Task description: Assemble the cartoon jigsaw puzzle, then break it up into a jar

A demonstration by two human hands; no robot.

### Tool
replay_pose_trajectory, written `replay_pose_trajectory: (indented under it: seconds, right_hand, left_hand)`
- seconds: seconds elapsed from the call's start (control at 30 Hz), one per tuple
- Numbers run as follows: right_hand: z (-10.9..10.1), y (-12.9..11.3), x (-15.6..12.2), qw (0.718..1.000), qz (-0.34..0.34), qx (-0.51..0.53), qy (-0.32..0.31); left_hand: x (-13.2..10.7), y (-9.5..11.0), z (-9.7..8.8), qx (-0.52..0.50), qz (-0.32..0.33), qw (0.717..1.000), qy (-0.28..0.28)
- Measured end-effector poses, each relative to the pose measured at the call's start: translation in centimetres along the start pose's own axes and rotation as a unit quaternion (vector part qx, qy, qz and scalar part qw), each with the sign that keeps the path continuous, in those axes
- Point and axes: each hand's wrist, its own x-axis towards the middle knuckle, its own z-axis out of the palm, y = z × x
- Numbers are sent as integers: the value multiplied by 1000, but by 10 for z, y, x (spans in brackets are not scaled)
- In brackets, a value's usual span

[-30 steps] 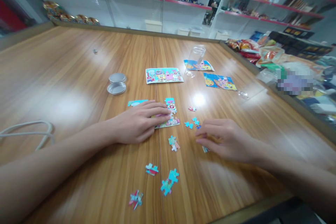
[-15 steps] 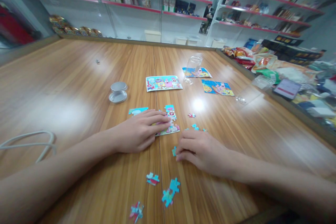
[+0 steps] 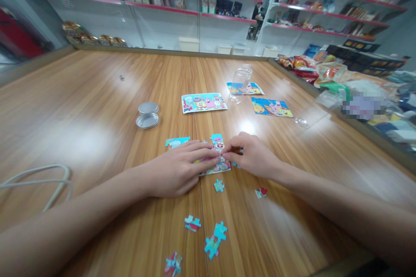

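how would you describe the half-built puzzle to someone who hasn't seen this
On the wooden table, find where the two hands meet. The half-built puzzle lies there, under the left hand with the right hand at its edge. Unlike the three whole pictures behind it, its outline is ragged.

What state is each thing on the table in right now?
Puzzle: partly built, pinned under left hand.
Left hand: flat, pressing on puzzle.
Right hand: fingertips pinched at puzzle's edge.
Loose pieces: scattered, apart from puzzle.
Tin: open, lid beside it.
Three pictures: flat, face up.
Jar: looks empty.
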Motion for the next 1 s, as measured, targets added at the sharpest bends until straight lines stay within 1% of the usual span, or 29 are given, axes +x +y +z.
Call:
replay_pose_trajectory:
  seconds: [0.1, 0.23, 0.37, 0.43, 0.63, 0.7, 0.73, 0.77, 0.8, 0.83, 0.87, 0.9, 0.93, 0.97, 1.0]
  right_hand:
    - [0, 2, 2, 999, -2, -32, 7]
    - [-1, 7, 3, 998, 28, -54, 33]
    - [-3, 6, 4, 998, 45, -31, -8]
    - [-3, 3, 4, 999, 43, -24, -18]
    - [5, -1, 4, 998, 46, -43, -2]
    - [3, -3, 4, 998, 42, -55, 3]
    - [-1, -4, 3, 998, 34, -54, 13]
    - [-6, -5, 2, 998, 23, -50, 30]
    - [-13, -5, 0, 998, 11, -46, 50]
    - [-21, -5, -3, 997, 1, -46, 70]
    - [-30, -3, -7, 995, -7, -50, 85]
    - [-40, 0, -12, 994, -11, -64, 93]
    - [-49, 4, -16, 992, -14, -81, 93]
    - [-57, 9, -20, 991, -14, -100, 90]
    - [-63, 13, -23, 989, -16, -117, 85]
  left_hand:
    - [-1, 0, 1, -4, -1, 1000, 0]
    - [-2, 0, 1, -5, 2, 1000, 1]
    - [-2, -1, 0, 3, 3, 1000, -2]
    - [-1, 0, 0, 3, 3, 1000, -1]
    - [2, 3, -1, -14, -3, 1000, -4]
    - [1, -1, -3, -36, -9, 999, 19]
    - [-1, -5, -4, -50, -25, 997, 51]
    - [-4, -10, -5, -60, -55, 992, 99]
    - [-7, -17, -6, -62, -102, 981, 156]
    - [-12, -24, -6, -56, -160, 962, 214]
    - [-16, -31, -6, -40, -224, 938, 263]
    - [-20, -38, -6, -23, -282, 913, 294]
    - [-24, -44, -5, -10, -329, 891, 312]
    - [-27, -48, -4, -4, -361, 877, 318]
    - [-29, -51, -2, -3, -380, 868, 319]
